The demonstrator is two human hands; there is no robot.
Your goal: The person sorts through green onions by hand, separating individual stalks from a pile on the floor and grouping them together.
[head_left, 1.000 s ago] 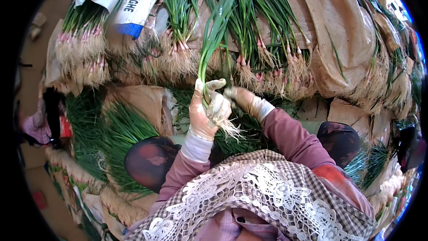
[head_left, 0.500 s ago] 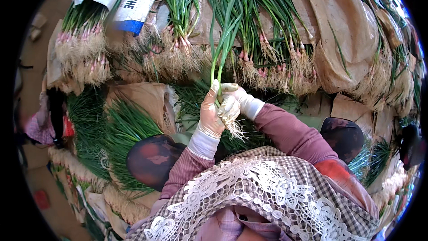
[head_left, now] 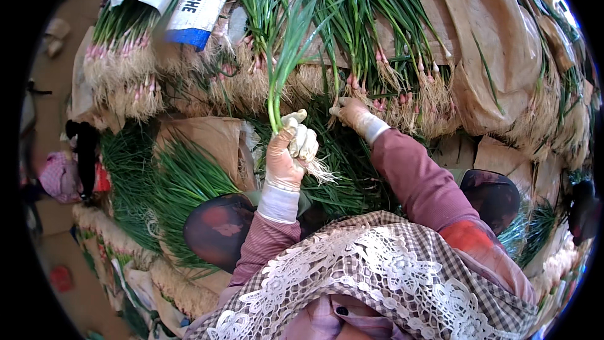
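Observation:
In my gloved left hand (head_left: pixel 290 154) is a small bunch of green garlic (head_left: pixel 275 97), gripped near its base. The long leaves point away from me, and pale roots trail out on the right side of the fist. My gloved right hand (head_left: pixel 353 115) reaches to the front edge of the row of rooted plants. Its thumb and forefinger are pinched on the lower end of a single green garlic stalk (head_left: pixel 334 70). Just beyond it lie more stalks with pinkish bulbs (head_left: pixel 354 80) and tangled roots.
Brown sacking (head_left: pixel 491 56) lies under the row of plants. A white and blue printed bag (head_left: pixel 202 9) covers some at the far left. Loose green leaves (head_left: pixel 195 176) are heaped by my left knee (head_left: pixel 217 228). My right knee (head_left: pixel 494 198) is opposite. Another person (head_left: pixel 58 176) is at the left.
My hands have parted. The left has moved slightly left and nearer with the bunch; the right has let go of it and moved right and forward to a stalk in the row.

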